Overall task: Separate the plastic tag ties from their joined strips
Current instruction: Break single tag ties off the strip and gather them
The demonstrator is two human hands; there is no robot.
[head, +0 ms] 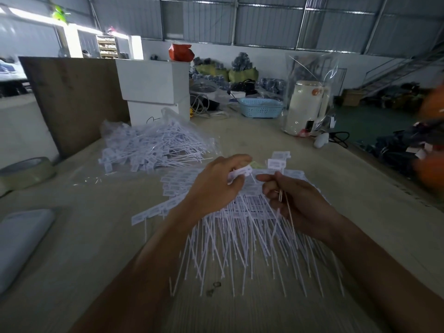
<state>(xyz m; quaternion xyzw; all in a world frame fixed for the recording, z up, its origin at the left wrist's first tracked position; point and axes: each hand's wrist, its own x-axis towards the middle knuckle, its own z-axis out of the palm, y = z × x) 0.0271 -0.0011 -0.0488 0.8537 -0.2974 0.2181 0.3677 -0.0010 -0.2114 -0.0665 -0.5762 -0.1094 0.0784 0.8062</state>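
Note:
A heap of white plastic tag ties in joined strips (pixel 240 227) lies on the table in front of me, tails pointing toward me. My left hand (pixel 216 186) pinches the flat label head of one tie (pixel 241 173) above the heap. My right hand (pixel 295 200) grips a few thin tie tails, whose label heads (pixel 278 159) stick up above its fingers. The two hands are close together over the heap's far side. A second pile of tag ties (pixel 153 147) lies further back on the left, partly on a clear plastic bag.
A roll of tape (pixel 26 173) sits at the left edge and a pale flat object (pixel 21 239) lies near left. White boxes (pixel 153 82), a blue basket (pixel 260 108) and a bagged white kettle (pixel 305 106) stand at the back. Dark clothing is piled at right.

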